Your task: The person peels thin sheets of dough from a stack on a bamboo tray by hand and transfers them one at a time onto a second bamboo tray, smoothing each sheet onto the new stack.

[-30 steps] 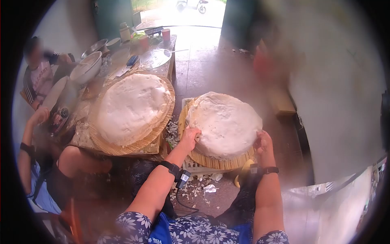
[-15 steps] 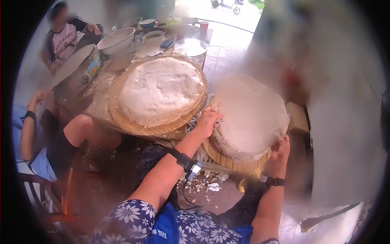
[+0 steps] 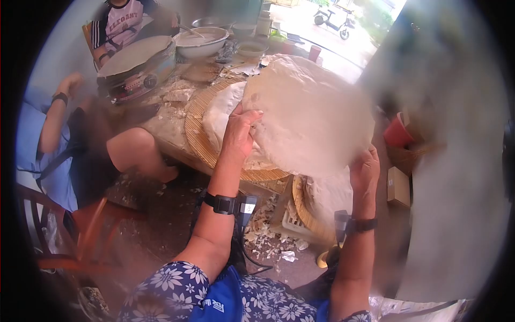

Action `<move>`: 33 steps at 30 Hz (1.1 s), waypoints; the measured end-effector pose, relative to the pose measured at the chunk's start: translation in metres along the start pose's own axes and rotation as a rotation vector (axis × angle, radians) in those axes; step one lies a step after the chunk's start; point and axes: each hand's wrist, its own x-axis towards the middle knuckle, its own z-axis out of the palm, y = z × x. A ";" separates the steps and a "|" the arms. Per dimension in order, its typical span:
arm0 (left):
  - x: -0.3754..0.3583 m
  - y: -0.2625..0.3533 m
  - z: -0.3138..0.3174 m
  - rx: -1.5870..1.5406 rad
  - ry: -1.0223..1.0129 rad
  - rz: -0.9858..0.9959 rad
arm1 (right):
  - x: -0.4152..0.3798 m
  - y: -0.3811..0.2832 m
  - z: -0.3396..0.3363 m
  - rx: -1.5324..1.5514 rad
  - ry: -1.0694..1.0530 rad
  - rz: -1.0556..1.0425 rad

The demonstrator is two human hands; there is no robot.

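A thin, pale round pancake [image 3: 311, 115] is held up in front of me, partly blurred. My left hand [image 3: 241, 131] pinches its left edge, thumb on top. At the lower right edge, the fingers of my right hand [image 3: 366, 167] are closed on it. Below hangs the rest of a stack of pancakes [image 3: 331, 194] on a woven round mat [image 3: 304, 209], largely hidden by the raised sheet. Another pancake stack [image 3: 217, 115] lies on a larger woven mat [image 3: 196, 134] to the left, its right side covered from view.
A round griddle [image 3: 134, 59] and a white basin [image 3: 201, 45] stand on the crumb-strewn table [image 3: 161, 115]. One person [image 3: 126, 21] sits behind the griddle, another in blue [image 3: 51, 129] at left. A wooden chair [image 3: 91, 225] is lower left; scraps [image 3: 268, 236] litter the floor.
Both hands have raised the top pancake off the right stack, upward and leftward, so it now overlaps the left stack. My view has shifted, and more of the scooter outside shows.
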 end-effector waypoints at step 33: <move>0.035 0.025 -0.104 0.362 0.471 0.196 | 0.042 0.112 0.045 -0.654 0.040 0.197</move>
